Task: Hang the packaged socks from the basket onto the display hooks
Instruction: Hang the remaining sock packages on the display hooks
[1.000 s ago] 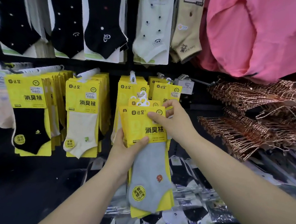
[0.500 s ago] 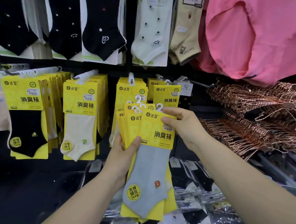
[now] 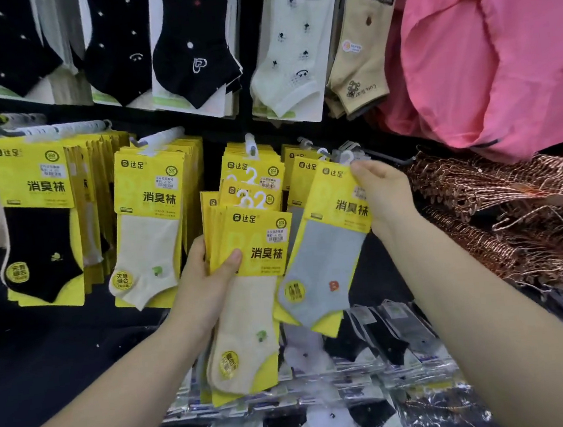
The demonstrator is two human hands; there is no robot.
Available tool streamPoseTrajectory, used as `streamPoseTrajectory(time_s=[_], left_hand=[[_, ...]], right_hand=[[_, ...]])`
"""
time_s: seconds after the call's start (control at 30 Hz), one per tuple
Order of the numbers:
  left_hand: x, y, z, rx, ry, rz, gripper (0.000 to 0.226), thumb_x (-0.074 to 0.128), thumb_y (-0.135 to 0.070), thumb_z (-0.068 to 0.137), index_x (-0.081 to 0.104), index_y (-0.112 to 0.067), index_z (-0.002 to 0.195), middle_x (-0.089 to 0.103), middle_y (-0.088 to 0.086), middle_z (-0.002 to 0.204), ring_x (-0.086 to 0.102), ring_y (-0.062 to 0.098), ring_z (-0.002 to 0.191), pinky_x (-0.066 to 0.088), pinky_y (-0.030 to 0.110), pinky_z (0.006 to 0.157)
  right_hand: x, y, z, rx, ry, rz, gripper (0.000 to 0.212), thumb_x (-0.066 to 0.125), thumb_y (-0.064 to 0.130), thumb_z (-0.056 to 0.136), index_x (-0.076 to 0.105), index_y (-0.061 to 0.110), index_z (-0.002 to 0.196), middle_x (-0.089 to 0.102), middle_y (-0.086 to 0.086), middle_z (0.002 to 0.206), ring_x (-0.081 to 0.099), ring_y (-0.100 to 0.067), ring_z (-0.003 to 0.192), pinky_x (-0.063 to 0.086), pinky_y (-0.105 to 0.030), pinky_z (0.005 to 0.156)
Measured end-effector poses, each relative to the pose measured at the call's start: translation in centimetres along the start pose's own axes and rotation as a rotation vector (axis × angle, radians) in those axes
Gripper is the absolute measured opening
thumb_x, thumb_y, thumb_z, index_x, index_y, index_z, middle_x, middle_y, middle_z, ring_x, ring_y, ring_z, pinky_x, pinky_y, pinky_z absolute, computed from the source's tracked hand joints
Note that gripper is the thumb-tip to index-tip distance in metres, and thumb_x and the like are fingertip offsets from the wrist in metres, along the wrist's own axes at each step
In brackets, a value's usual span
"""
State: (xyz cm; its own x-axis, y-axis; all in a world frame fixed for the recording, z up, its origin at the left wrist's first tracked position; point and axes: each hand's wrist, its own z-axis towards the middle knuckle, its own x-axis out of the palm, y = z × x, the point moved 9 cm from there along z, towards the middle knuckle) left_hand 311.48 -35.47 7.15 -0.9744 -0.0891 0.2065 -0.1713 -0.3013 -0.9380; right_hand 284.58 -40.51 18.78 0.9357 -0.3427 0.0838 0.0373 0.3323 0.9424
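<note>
The grey sock in its yellow card pack [image 3: 325,257] is pinched at its top corner by the right hand [image 3: 385,200], just beside the wire display hook [image 3: 391,156]; the left hand [image 3: 204,282] grips the stack of yellow packs [image 3: 252,250]; hanging seems underway; next, its white hanger loop [image 3: 347,157] likely needs threading onto the hook.

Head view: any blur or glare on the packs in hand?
Head view: the grey pack in the right hand is slightly motion-blurred, its round sticker unreadable; the beige pack in the left hand reads sharp. Head view too: glare streaks the cellophane packs below.
</note>
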Motion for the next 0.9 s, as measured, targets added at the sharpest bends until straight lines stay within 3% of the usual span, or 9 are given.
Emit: streamPoseTrajectory(time_s=[0.2, 0.3, 0.33, 0.4, 0.47, 0.53, 0.67, 0.77, 0.9], left_hand=[[-1.1, -0.5, 0.1, 0.024, -0.02, 0.09, 0.031, 0.058, -0.023, 0.092, 0.049, -0.029, 0.121, 0.064, -0.012, 0.111, 0.063, 0.003, 0.097, 0.049, 0.019, 0.071], [-1.3, -0.8, 0.0, 0.033, -0.017, 0.123, 0.032, 0.059, -0.025, 0.091, 0.048, -0.028, 0.121, 0.064, -0.008, 0.115, 0.062, 0.007, 0.101, 0.052, 0.03, 0.083], [-1.3, -0.9, -0.1, 0.032, -0.017, 0.129, 0.033, 0.059, -0.025, 0.091, 0.048, -0.027, 0.122, 0.063, -0.005, 0.117, 0.062, 0.011, 0.104, 0.052, 0.035, 0.088], [-1.3, -1.2, -0.2, 0.037, -0.025, 0.129, 0.037, 0.059, -0.025, 0.091, 0.047, -0.025, 0.126, 0.061, -0.001, 0.123, 0.061, 0.017, 0.109, 0.05, 0.042, 0.094], [-1.1, -1.6, -0.3, 0.052, -0.029, 0.119, 0.037, 0.059, -0.023, 0.091, 0.047, -0.024, 0.126, 0.061, 0.001, 0.125, 0.06, 0.02, 0.112, 0.048, 0.046, 0.097], [-0.6, -2.0, -0.6, 0.06, -0.025, 0.102, 0.034, 0.059, -0.024, 0.091, 0.047, -0.026, 0.123, 0.062, 0.0, 0.123, 0.06, 0.02, 0.112, 0.049, 0.044, 0.096], [1.7, -2.1, -1.6, 0.039, 0.016, 0.001, 0.036, 0.06, -0.025, 0.09, 0.049, -0.029, 0.124, 0.066, -0.008, 0.115, 0.065, 0.014, 0.105, 0.055, 0.031, 0.082], [3.6, -2.1, -2.3, 0.009, 0.068, -0.113, 0.042, 0.061, -0.022, 0.089, 0.049, -0.028, 0.129, 0.068, -0.005, 0.118, 0.068, 0.01, 0.101, 0.057, 0.025, 0.076], [4.5, -2.0, -2.6, -0.019, 0.105, -0.16, 0.052, 0.069, -0.026, 0.075, 0.052, -0.027, 0.124, 0.064, 0.001, 0.125, 0.066, 0.014, 0.106, 0.057, 0.029, 0.083]], right_hand=[[2.6, -0.4, 3.2, -0.006, 0.035, -0.213, 0.019, 0.06, 0.017, 0.092, 0.07, 0.01, 0.107, 0.066, -0.003, 0.094, 0.059, -0.019, 0.082, 0.05, -0.033, 0.075], [2.2, -0.6, 3.4, -0.018, -0.011, -0.209, 0.014, 0.062, 0.016, 0.09, 0.069, 0.01, 0.101, 0.066, -0.001, 0.093, 0.06, -0.014, 0.074, 0.049, -0.023, 0.062], [2.0, -0.6, 3.3, -0.028, -0.028, -0.218, 0.015, 0.064, 0.016, 0.09, 0.068, 0.011, 0.104, 0.065, -0.004, 0.103, 0.061, -0.013, 0.075, 0.051, -0.023, 0.063], [1.1, -0.6, 2.9, -0.027, -0.093, -0.307, 0.031, 0.067, 0.018, 0.086, 0.059, 0.012, 0.116, 0.051, -0.011, 0.125, 0.061, -0.021, 0.096, 0.054, -0.035, 0.081], [0.3, -0.1, 1.3, -0.068, -0.154, -0.449, 0.041, 0.068, 0.021, 0.084, 0.051, 0.014, 0.121, 0.04, -0.012, 0.13, 0.049, -0.028, 0.115, 0.046, -0.043, 0.097], [1.3, 0.5, -1.1, -0.128, -0.051, -0.465, 0.037, 0.067, 0.024, 0.084, 0.051, 0.016, 0.116, 0.047, -0.007, 0.122, 0.049, -0.024, 0.114, 0.045, -0.035, 0.091], [5.6, -1.3, -7.4, -0.032, 0.381, -0.415, 0.043, 0.07, 0.048, 0.079, 0.05, 0.023, 0.108, 0.054, 0.013, 0.098, 0.055, 0.002, 0.086, 0.04, -0.016, 0.063], [5.7, -1.3, -9.1, -0.099, 0.37, -0.409, 0.054, 0.077, 0.043, 0.073, 0.049, 0.022, 0.113, 0.059, 0.018, 0.095, 0.056, 0.017, 0.079, 0.042, -0.004, 0.058], [4.2, -1.0, -8.6, -0.065, 0.324, -0.304, 0.046, 0.081, 0.031, 0.072, 0.053, 0.025, 0.107, 0.067, 0.009, 0.097, 0.065, -0.004, 0.089, 0.054, -0.024, 0.075]])
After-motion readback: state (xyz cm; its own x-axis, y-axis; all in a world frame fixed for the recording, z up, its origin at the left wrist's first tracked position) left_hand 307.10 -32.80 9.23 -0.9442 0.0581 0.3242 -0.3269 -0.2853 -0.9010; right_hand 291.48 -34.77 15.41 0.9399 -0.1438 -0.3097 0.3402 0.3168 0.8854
